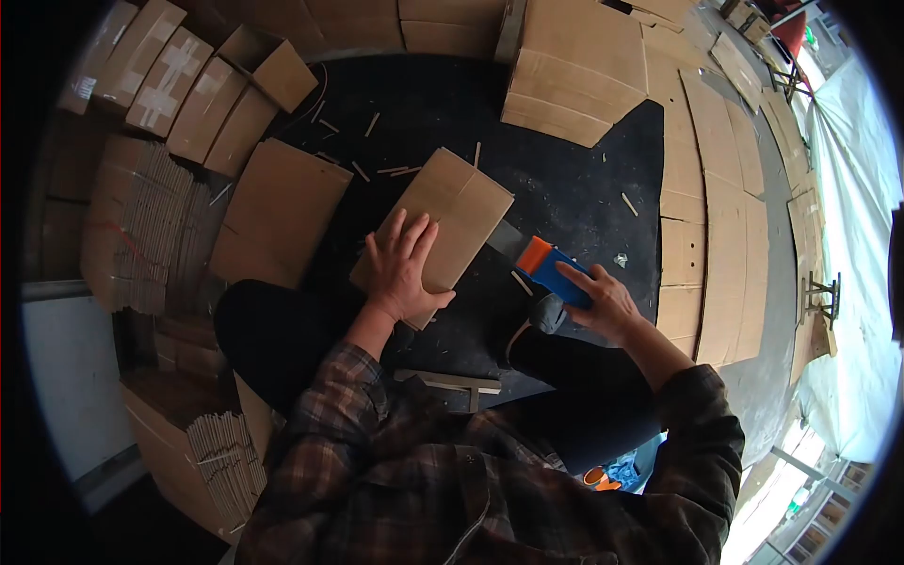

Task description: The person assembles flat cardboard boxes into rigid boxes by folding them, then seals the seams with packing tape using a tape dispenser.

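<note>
My left hand (405, 270) lies with spread fingers on a closed, flat-topped cardboard box (461, 209) in front of me. In my right hand (603, 299) is a tape dispenser (556, 271) with a blue body and an orange part at its front. A strip of greyish tape (508, 239) runs between the dispenser and the right side of the box. The fingers of my right hand are wrapped round the blue body.
Flattened cardboard (282, 212) lies left of the box, with bundled cardboard stacks (151, 226) beyond. Closed boxes (169, 83) line the back left. A large carton (574, 71) stands at the back. Cardboard sheets (730, 235) cover the right. Small scraps are scattered across the dark surface (565, 179).
</note>
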### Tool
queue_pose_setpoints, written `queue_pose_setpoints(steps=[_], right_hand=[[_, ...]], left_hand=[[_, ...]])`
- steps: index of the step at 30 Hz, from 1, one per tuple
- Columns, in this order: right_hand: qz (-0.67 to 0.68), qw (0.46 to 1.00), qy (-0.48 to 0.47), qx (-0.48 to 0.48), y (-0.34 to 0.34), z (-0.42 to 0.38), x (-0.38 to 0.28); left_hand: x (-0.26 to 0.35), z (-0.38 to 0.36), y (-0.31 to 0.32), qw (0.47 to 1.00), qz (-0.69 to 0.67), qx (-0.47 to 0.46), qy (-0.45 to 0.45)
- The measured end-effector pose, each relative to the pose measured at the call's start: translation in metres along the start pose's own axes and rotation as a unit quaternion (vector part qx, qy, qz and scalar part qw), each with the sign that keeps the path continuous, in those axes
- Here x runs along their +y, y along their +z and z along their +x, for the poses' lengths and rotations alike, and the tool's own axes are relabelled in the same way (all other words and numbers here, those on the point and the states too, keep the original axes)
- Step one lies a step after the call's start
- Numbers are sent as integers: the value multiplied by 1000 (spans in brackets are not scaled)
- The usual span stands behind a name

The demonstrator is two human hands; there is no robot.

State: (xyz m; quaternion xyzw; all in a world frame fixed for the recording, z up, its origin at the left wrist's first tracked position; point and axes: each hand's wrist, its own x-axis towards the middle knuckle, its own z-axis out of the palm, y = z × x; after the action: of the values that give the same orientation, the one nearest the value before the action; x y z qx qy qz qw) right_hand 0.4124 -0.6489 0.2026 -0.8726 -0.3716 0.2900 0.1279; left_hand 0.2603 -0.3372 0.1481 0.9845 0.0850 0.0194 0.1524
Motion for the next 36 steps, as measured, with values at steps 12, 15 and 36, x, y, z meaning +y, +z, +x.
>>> queue_pose_setpoints(steps=[12,15,36], right_hand=[[3,1000,13,-12,14,79,-28],[11,1000,-10,1,3,99,-38],[-46,989,21,139,-61,34,-37]], left_hand=[[-3,0,2,1000,25,-2,9],[-2,0,0,1000,25,-3,2],[42,10,7,996,-53,56,-50]])
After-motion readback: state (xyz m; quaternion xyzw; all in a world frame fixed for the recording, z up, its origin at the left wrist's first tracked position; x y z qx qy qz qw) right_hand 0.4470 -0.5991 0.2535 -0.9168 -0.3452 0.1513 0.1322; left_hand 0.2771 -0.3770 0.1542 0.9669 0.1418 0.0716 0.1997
